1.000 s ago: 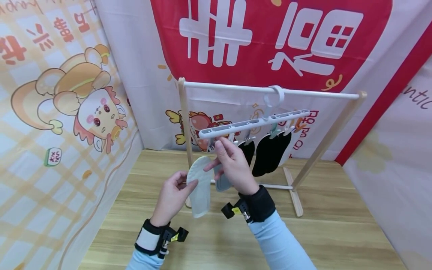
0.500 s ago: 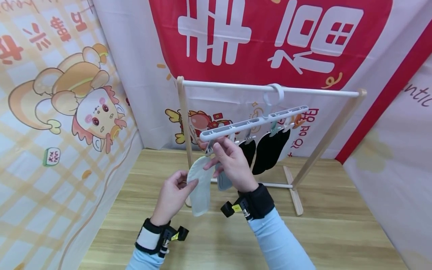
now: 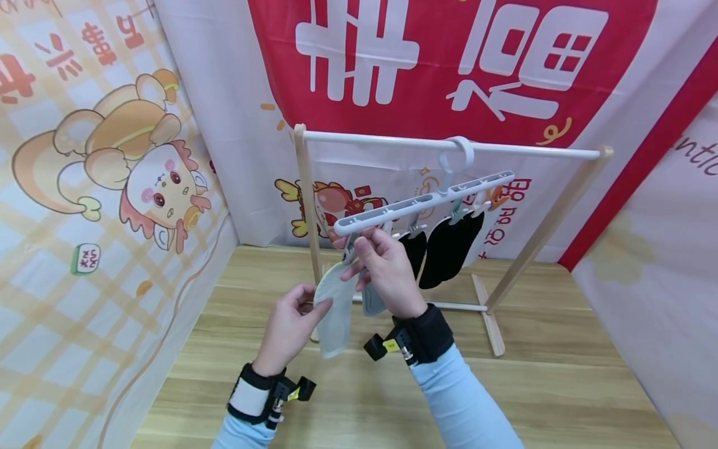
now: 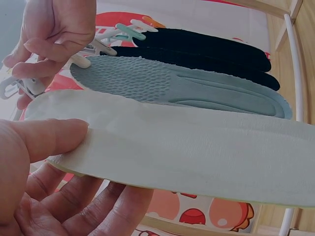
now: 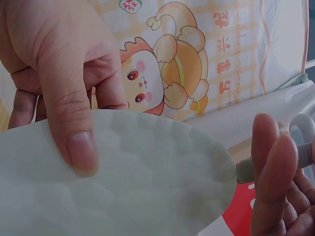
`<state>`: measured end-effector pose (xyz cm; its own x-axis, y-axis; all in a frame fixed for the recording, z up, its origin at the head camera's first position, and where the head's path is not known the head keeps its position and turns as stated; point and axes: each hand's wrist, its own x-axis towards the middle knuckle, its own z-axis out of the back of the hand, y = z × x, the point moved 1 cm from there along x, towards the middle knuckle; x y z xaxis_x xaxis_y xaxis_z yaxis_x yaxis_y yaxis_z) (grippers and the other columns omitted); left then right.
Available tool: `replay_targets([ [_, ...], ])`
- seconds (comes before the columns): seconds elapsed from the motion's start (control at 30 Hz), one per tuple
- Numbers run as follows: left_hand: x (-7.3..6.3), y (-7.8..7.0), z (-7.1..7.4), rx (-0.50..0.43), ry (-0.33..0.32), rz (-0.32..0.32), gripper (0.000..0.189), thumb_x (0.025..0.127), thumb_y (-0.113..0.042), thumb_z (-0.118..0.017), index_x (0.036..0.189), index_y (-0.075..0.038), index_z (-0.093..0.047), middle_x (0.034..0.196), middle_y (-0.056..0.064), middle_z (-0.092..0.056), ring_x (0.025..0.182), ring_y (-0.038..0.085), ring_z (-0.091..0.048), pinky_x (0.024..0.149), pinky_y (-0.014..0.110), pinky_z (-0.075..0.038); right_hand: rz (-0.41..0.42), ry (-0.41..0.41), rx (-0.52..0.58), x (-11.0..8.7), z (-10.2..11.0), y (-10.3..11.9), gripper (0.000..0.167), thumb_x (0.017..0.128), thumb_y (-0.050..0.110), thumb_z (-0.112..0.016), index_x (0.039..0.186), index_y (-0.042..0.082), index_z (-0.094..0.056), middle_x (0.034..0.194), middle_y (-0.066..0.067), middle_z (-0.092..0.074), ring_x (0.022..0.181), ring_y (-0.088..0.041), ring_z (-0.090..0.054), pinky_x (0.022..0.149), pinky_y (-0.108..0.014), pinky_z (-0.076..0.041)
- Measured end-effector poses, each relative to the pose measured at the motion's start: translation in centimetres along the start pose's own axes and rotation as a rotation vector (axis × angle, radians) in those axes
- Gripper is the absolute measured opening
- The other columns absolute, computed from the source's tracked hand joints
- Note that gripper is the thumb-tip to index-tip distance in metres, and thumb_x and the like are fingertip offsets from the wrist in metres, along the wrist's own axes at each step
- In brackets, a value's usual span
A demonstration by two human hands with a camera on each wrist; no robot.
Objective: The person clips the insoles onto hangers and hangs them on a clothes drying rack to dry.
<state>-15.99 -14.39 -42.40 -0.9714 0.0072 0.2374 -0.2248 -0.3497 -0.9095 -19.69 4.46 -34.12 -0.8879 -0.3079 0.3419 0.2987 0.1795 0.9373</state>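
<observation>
My left hand (image 3: 288,324) pinches a pale green insole (image 3: 335,318) near its upper end, thumb across one face and fingers behind, as the left wrist view shows. With its fingertips my right hand (image 3: 392,274) grips a grey clip (image 3: 349,249) under the left end of a white hanger (image 3: 426,202). In the right wrist view the tip of the clip (image 5: 244,170) meets the rounded edge of the insole (image 5: 147,167); whether it bites on it I cannot tell. Beside it hang a blue-grey insole (image 4: 147,81) and black insoles (image 3: 454,249), each from clips.
The hanger's hook (image 3: 461,153) loops over the white rail (image 3: 381,141) of a rack with wooden legs (image 3: 552,231). A lower bar (image 3: 457,306) runs between the legs. Wood-grain floor (image 3: 359,399) lies beneath, with printed cloth walls (image 3: 112,268) around.
The pale insole has shifted slightly right, and the gap between its upper edge and the grey clip has closed. The clip has come down a little in my right hand.
</observation>
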Motion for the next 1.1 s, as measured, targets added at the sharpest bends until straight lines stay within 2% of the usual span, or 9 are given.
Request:
replay_targets([
  [0.33,-0.2,-0.5,-0.1,0.01,0.006,0.007,0.017,0.091,-0.016,-0.074,0.106,-0.008,-0.068,0.099,0.008,-0.07,0.079,0.018,-0.066,0.073,0.032,-0.058,-0.017,-0.021,-0.011,0.0,0.0,0.4,0.035,0.103,0.031,-0.049,0.125,0.006,-0.059,0.115,-0.013,-0.069,0.066,-0.02,-0.068,0.053,-0.028,-0.056],
  [0.57,-0.4,-0.8,-0.2,0.027,0.003,-0.023,0.019,0.092,-0.017,-0.073,0.107,-0.007,-0.068,0.1,0.008,-0.07,0.079,0.017,-0.066,0.071,0.03,-0.058,-0.009,-0.03,-0.014,0.0,0.0,0.3,0.035,0.102,0.032,-0.051,0.123,0.005,-0.059,0.114,-0.013,-0.07,0.066,-0.02,-0.068,0.054,-0.029,-0.057],
  [0.8,-0.5,-0.7,-0.4,0.027,0.002,-0.024,0.018,0.091,-0.015,-0.074,0.106,-0.009,-0.068,0.1,0.006,-0.069,0.078,0.017,-0.066,0.07,0.03,-0.059,-0.008,-0.041,-0.022,0.0,-0.1,0.5,0.034,0.102,0.031,-0.051,0.122,0.005,-0.06,0.113,-0.013,-0.07,0.065,-0.02,-0.068,0.056,-0.031,-0.058],
  [1.1,-0.3,-1.3,-0.4,0.035,-0.012,-0.045,0.019,0.091,-0.017,-0.074,0.107,-0.009,-0.068,0.098,0.005,-0.07,0.078,0.017,-0.065,0.069,0.03,-0.058,0.0,-0.043,-0.019,-0.1,-0.2,0.5,0.034,0.103,0.03,-0.05,0.123,0.005,-0.059,0.113,-0.014,-0.07,0.063,-0.02,-0.068,0.056,-0.031,-0.058],
])
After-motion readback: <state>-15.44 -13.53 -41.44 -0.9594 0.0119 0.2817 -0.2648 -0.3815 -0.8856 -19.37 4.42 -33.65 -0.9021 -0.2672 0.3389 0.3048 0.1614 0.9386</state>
